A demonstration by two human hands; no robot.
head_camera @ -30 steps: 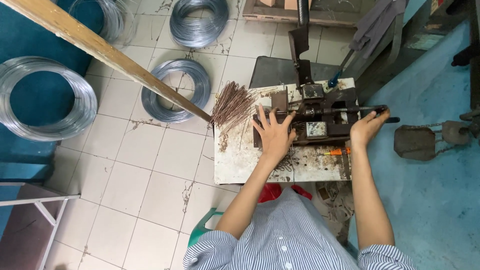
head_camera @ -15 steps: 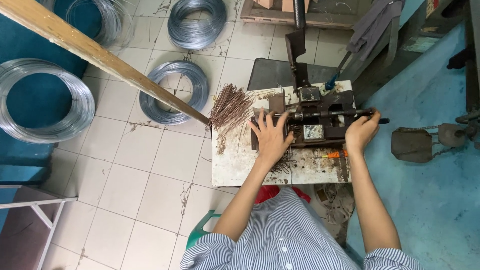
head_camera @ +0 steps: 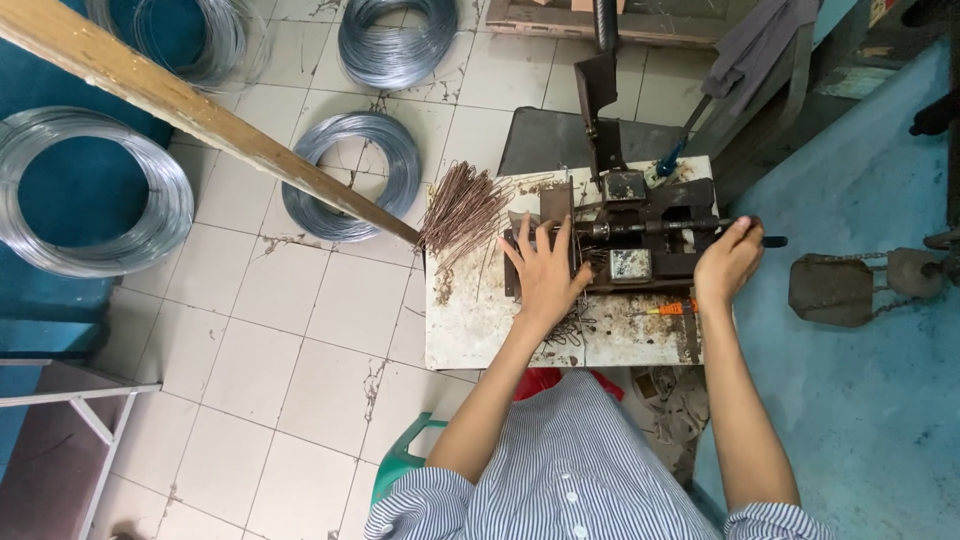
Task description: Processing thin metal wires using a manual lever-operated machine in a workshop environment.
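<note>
A dark metal hand-operated machine point(head_camera: 640, 235) is fixed on a small stained white table point(head_camera: 470, 320). My left hand point(head_camera: 545, 270) lies flat with fingers spread on the machine's left end. My right hand point(head_camera: 728, 262) is curled around the machine's horizontal handle bar point(head_camera: 745, 235) at the right. A bundle of thin rusty-brown wire pieces point(head_camera: 462, 208) fans out on the table's far left corner. An orange-handled tool point(head_camera: 668, 309) lies on the table between my hands.
Several coils of silvery wire point(head_camera: 350, 178) lie on the tiled floor to the left. A long wooden beam point(head_camera: 200, 112) slants down toward the table. A grey metal weight point(head_camera: 830, 288) sits on the blue floor at right.
My right hand has closed around the handle bar; one second ago its fingers were spread above it. My left hand stays on the machine's left end.
</note>
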